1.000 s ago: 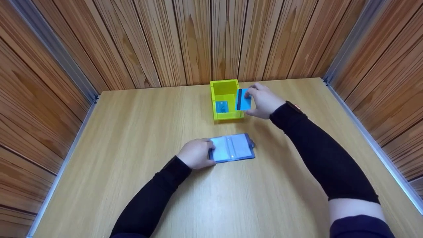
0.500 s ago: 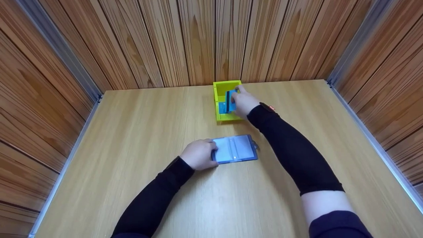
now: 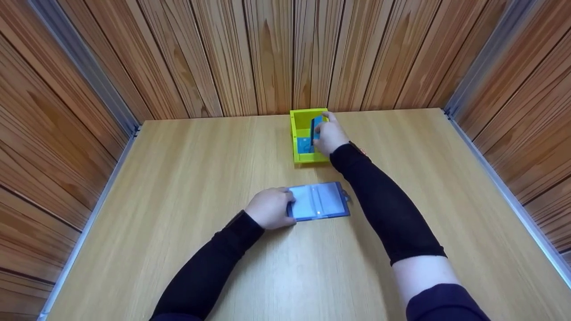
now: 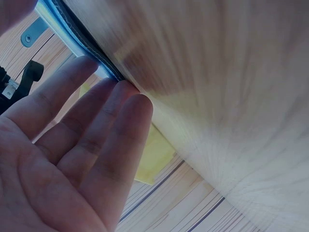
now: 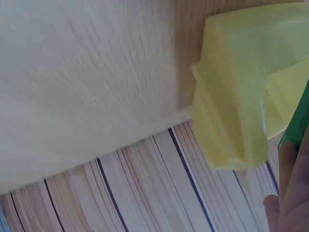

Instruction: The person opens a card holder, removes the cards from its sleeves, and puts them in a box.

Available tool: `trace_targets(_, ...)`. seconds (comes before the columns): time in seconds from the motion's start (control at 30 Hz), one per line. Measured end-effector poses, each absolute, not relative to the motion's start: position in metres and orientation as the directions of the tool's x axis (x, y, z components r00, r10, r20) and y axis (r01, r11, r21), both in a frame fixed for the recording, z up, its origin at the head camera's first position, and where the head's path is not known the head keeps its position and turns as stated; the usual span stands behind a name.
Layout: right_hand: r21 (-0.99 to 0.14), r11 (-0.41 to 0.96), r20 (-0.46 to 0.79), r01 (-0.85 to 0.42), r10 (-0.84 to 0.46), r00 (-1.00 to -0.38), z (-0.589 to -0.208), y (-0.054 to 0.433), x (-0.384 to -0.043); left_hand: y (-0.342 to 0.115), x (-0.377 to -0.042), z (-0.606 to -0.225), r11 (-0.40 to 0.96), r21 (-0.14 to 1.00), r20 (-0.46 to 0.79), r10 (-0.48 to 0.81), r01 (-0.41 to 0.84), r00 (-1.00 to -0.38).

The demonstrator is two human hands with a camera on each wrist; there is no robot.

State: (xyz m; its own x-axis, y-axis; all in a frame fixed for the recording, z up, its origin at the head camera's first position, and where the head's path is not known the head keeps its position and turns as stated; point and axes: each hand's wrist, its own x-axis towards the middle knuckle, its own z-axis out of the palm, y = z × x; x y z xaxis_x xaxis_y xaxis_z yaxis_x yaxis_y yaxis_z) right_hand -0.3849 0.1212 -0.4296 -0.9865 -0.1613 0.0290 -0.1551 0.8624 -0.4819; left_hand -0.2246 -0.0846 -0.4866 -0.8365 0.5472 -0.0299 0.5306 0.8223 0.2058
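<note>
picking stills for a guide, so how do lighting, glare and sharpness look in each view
Head: fairly sharp, pale sheen on the table, soft shadow beside the right sleeve; left wrist: left hand dim, table grain smeared; right wrist: yellow bin looks washed out, right hand cut off by the frame.

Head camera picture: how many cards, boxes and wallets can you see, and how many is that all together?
Blue rectangular cards: 2
Yellow-green rectangular plastic box: 1
Blue open folding wallet: 1
Total: 4
</note>
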Motion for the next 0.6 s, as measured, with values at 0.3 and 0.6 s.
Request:
trace_targets(0.3, -0.510, 0.853, 0.007, -0.116, -0.130, -0.991, -0.443, 0.117, -0.389, -0.086, -0.224, -0.488, 0.813, 0.191, 0.003, 0.560, 0.550, -0.829)
trace_targets(0.6, -0.464, 0.867, -0.012, -0.179, -0.208, -0.978, -0.456, 0.113, -0.382, -0.085, -0.226, -0.487, 0.822, 0.197, -0.032, 0.551, 0.535, -0.834)
